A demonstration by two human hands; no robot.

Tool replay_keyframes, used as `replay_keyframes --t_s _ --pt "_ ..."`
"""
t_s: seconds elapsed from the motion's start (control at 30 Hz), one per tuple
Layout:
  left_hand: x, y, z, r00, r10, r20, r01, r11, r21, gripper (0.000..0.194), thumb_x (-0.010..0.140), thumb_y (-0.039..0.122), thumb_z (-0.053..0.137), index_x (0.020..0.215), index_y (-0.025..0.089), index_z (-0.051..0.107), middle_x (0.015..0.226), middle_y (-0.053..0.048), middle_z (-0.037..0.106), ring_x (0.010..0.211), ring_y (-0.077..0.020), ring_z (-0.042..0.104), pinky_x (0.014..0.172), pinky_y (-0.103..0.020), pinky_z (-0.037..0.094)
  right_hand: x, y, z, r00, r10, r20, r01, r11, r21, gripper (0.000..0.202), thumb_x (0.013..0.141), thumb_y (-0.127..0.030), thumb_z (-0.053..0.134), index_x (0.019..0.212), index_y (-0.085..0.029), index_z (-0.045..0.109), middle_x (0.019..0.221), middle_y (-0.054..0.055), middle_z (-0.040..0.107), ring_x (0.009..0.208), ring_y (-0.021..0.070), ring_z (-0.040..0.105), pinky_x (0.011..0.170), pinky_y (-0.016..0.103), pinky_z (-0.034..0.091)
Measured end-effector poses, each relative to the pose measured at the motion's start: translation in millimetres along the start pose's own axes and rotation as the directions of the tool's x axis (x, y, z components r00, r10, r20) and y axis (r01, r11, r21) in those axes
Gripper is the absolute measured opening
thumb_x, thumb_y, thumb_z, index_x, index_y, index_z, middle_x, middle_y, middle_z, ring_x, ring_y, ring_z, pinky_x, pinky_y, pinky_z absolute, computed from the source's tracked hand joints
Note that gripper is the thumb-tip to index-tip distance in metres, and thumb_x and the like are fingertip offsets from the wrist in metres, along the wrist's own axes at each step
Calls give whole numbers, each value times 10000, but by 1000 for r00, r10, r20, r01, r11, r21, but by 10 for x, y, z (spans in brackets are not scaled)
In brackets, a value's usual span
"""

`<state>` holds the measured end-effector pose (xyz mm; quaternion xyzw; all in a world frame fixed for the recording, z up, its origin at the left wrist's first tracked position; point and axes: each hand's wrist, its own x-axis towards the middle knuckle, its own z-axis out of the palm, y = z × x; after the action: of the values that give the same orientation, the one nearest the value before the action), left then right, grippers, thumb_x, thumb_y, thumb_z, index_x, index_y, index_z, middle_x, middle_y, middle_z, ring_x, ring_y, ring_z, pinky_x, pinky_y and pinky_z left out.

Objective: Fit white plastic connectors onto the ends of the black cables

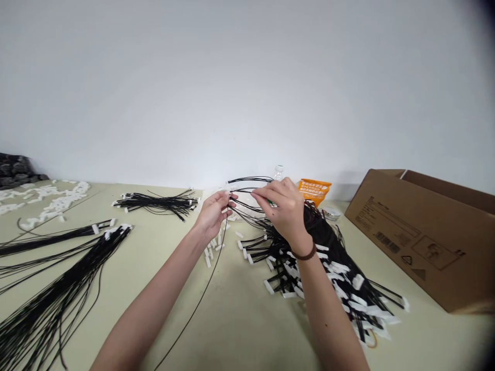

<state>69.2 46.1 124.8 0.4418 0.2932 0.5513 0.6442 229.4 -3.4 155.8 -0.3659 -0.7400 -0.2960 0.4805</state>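
My left hand [214, 210] is closed on the ends of thin black cables, with small white connectors at its fingertips. From it one long black cable [209, 281] hangs down to the bottom edge. My right hand [284, 205], with a dark band on the wrist, pinches a black cable just right of the left hand. Below and beside the right hand lies a large pile of black cables with white connectors [359, 300]. Several loose white connectors [209, 253] lie under the left hand. Fine detail at the fingertips is too small to make out.
Black cable bundles lie at the left [77, 278] and back left [158, 202]. White connectors [58, 198] are scattered at the far left. An orange packet [315, 190] and a clear bottle [278, 172] stand behind the right hand. A cardboard box [417, 237] is at the right.
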Motion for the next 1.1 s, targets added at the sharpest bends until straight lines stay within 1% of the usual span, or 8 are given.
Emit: replay_keyframes --t_s 0.1,0.33,0.67,0.8,0.97,1.1 --pt "-16 6 19 1000 -3 13 3 1000 1 127 693 234 637 743 133 578 926 -54 605 631 -60 493 520 -176 359 -16 35 21 999 -16 41 17 1000 -24 130 843 -224 543 788 -214 661 723 4 634 672 141 441 639 293 373" --pt "-10 5 24 1000 -4 16 4 1000 0 143 710 261 629 744 134 572 912 -56 601 631 -60 494 524 -174 359 -26 51 9 997 -33 76 34 999 -19 129 846 -239 539 796 -219 656 727 7 618 696 144 445 650 286 373" --pt "-13 1 23 1000 -7 21 7 1000 -4 126 704 235 632 747 137 567 900 -42 602 627 -60 496 537 -187 362 -21 48 13 996 -41 75 42 999 -17 143 849 -234 532 797 -212 664 739 6 635 691 142 446 655 290 377" --pt "-9 2 9 999 -10 31 10 1000 4 146 698 245 643 762 139 566 908 -48 608 631 -63 502 547 -190 367 -28 61 22 997 -40 72 41 999 -12 139 848 -234 535 804 -218 666 733 7 635 691 142 441 658 288 378" --pt "-8 14 -1 999 9 35 -11 998 61 177 693 282 652 769 140 576 896 -53 614 635 -72 511 556 -205 377 -24 44 33 997 -40 67 41 999 -19 116 838 -222 552 797 -217 660 733 -2 640 681 138 425 638 272 368" --pt "-43 29 44 998 12 55 -17 996 91 166 688 283 654 737 142 581 853 -43 611 632 -74 508 550 -196 378 -20 -24 66 997 -51 63 55 996 -66 144 842 -229 542 769 -222 667 708 4 629 677 145 410 609 270 353"
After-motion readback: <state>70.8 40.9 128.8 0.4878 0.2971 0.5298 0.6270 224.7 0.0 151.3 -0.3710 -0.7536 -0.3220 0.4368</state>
